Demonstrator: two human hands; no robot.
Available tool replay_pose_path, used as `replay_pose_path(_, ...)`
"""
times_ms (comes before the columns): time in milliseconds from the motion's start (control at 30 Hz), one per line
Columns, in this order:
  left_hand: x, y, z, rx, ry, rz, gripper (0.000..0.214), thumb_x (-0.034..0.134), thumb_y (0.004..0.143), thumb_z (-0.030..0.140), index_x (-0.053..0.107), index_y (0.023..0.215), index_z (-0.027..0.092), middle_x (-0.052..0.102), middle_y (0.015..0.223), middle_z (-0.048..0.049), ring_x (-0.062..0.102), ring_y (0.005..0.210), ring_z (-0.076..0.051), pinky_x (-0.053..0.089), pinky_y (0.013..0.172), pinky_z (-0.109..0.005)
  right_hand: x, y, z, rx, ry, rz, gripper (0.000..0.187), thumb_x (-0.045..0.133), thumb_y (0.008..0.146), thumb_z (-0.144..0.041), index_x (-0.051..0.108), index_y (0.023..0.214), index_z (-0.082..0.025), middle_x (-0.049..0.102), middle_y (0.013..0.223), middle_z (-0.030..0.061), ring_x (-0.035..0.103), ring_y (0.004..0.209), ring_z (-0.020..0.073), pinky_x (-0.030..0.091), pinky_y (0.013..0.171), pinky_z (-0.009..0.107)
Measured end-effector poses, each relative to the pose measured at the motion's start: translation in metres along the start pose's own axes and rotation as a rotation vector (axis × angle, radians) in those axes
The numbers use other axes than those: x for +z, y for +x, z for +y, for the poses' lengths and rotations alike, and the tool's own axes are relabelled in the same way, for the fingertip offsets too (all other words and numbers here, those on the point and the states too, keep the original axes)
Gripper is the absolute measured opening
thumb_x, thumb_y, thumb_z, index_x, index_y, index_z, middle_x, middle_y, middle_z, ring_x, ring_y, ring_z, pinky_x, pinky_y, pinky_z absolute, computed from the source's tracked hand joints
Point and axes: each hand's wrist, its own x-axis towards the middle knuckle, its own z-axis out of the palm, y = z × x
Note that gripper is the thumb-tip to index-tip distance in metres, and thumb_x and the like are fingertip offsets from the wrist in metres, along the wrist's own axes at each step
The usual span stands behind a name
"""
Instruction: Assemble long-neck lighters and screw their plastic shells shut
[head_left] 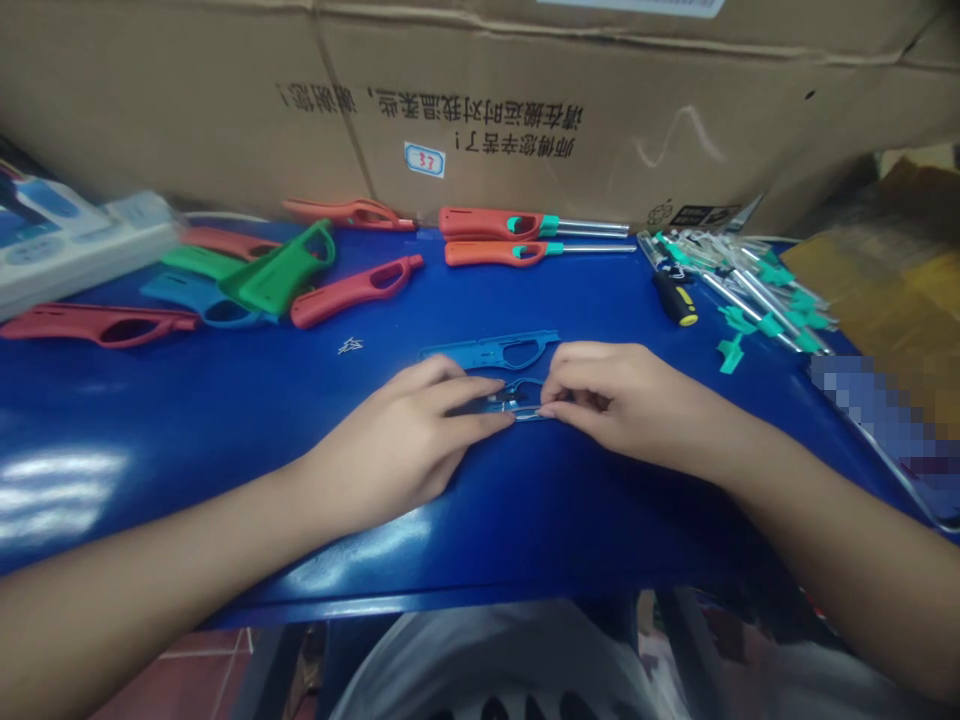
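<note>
A blue lighter shell half point(529, 384) lies on the blue table between my hands, with small dark and metallic parts showing inside it. My left hand point(409, 435) grips its left portion, fingertips and thumb closed around the edges. At the other end, my right hand point(619, 400) pinches near the shell's lower edge with thumb and index finger; what exactly sits in that pinch is partly hidden. Just behind my fingers rests a second blue shell half point(484, 352), its hollow inner side facing up.
Red, green and blue shells lie at the left, near a white power strip point(90, 250). Small screws point(349, 346) sit left of my hands. Two assembled orange lighters point(491, 253) rest by the cardboard box point(480, 60). A screwdriver point(675, 298) and metal tubes with green parts point(765, 290) are at right.
</note>
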Motion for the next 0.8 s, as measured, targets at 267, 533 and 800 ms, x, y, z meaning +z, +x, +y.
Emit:
replay_pose_path(267,-0.0002,-0.0003,0.0,0.01,-0.02,0.046,0.033,0.056,0.097,0.011,0.075,0.123,0.02,0.07,0.134,-0.0108,0.061,0.105,-0.027,0.06,0.091,-0.047,-0.0005,0.0002,0.0013,0.02,0.029,-0.001,0.008,0.066,0.092,-0.014,0.066,0.084,-0.017,0.059,0.081,0.0,0.05,0.065,0.0095,0.039,0.062,0.024)
replay_pose_path(533,0.0006,0.0,-0.0004,-0.007,-0.06,0.065,0.033,0.058,0.097,0.011,0.074,0.124,0.02,0.071,0.132,-0.0101,0.063,0.105,-0.026,0.06,0.091,-0.046,0.0002,0.0003,0.0029,0.039,0.053,0.001,0.009,0.066,0.092,-0.014,0.064,0.084,-0.017,0.059,0.081,-0.0003,0.048,0.065,0.0097,0.038,0.062,0.025)
replay_pose_path(800,0.0029,-0.0005,0.0001,-0.068,-0.121,0.062,0.034,0.059,0.098,0.013,0.068,0.13,0.019,0.072,0.131,-0.0084,0.063,0.109,-0.024,0.059,0.094,-0.043,-0.0013,-0.0007,0.0032,-0.024,0.127,-0.024,0.012,0.06,0.095,-0.013,0.07,0.093,-0.018,0.066,0.088,0.0018,0.057,0.074,0.0118,0.044,0.07,0.026)
